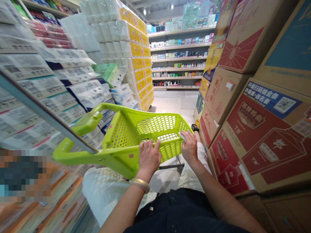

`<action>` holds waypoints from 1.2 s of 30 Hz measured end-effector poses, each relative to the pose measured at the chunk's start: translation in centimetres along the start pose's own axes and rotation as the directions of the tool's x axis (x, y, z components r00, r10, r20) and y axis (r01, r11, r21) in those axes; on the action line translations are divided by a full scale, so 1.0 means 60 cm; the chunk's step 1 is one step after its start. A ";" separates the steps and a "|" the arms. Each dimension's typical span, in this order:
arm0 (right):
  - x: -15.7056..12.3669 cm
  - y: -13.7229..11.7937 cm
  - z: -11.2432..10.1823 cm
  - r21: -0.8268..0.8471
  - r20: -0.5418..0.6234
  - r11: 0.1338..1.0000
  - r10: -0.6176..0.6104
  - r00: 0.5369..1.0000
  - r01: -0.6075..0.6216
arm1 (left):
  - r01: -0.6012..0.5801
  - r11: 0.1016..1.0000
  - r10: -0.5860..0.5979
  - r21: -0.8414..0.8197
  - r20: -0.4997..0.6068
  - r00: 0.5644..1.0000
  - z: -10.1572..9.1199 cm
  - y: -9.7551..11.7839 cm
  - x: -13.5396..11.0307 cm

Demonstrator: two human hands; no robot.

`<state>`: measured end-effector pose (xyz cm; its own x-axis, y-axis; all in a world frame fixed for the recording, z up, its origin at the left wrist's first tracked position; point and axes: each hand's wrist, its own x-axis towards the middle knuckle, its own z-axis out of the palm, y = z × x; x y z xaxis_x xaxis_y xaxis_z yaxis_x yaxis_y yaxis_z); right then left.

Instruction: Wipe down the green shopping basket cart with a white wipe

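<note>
A lime-green plastic shopping cart [121, 129] stands crosswise in front of me, its handle to the left. The part of its basket that shows inside holds nothing. My left hand [149, 157], with a gold-coloured bangle at the wrist, has its fingers curled over the near rim. At the right end of that rim is my right hand [189, 145], fingers closed on a small white piece [181, 136] that looks like cloth or paper. The fingers partly hide it, and they touch the rim. A metal pole [48, 111] slants up from the cart near its handle.
Stacked cartons [272, 129] rise close on my right. To the left are piles of wrapped paper packs [31, 64] and a tall stack of yellow-and-white packs [139, 64]. A tiled aisle [170, 102] leads to shelves [179, 60] of small goods. A shoe [195, 128] shows beyond the cart.
</note>
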<state>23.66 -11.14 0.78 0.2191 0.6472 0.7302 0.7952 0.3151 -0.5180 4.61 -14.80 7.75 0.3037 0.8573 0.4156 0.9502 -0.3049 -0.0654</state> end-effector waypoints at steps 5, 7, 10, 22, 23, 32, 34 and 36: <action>-0.015 -0.061 0.015 0.103 0.184 0.969 -0.239 0.953 0.223 | -0.005 1.000 0.005 0.003 0.001 1.000 -0.002 0.001 0.001; -0.014 -0.061 0.012 0.117 0.202 0.964 -0.258 0.945 0.238 | -0.013 1.000 0.013 0.000 0.005 1.000 -0.002 -0.001 -0.001; -0.003 -0.015 -0.003 0.084 0.126 0.986 -0.153 0.980 0.144 | -0.013 1.000 0.013 0.013 0.010 1.000 -0.001 -0.003 -0.003; -0.014 -0.065 0.009 0.141 0.193 0.961 -0.263 0.945 0.239 | -0.012 1.000 0.012 0.024 -0.008 1.000 0.000 -0.001 0.000; -0.012 -0.060 0.007 0.142 0.195 0.961 -0.260 0.946 0.236 | -0.016 0.999 0.017 0.029 -0.008 1.000 0.001 -0.002 -0.001; 0.004 0.017 -0.013 0.031 -0.028 0.999 -0.028 0.999 0.028 | -0.007 0.999 0.007 0.036 -0.013 1.000 0.001 0.000 0.000; -0.005 -0.020 -0.002 0.058 0.042 0.992 -0.111 0.993 0.108 | -0.011 0.999 0.011 0.037 -0.015 1.000 0.002 0.000 0.000; -0.011 -0.049 0.005 0.106 0.131 0.973 -0.218 0.967 0.205 | -0.020 0.999 0.021 0.036 -0.017 1.000 0.004 -0.002 0.000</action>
<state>21.03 -12.29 1.68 -0.0358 0.6480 0.7608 0.7586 0.5132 -0.4014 4.52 -14.65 7.52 0.3224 0.8437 0.4293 0.9457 -0.3073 -0.1063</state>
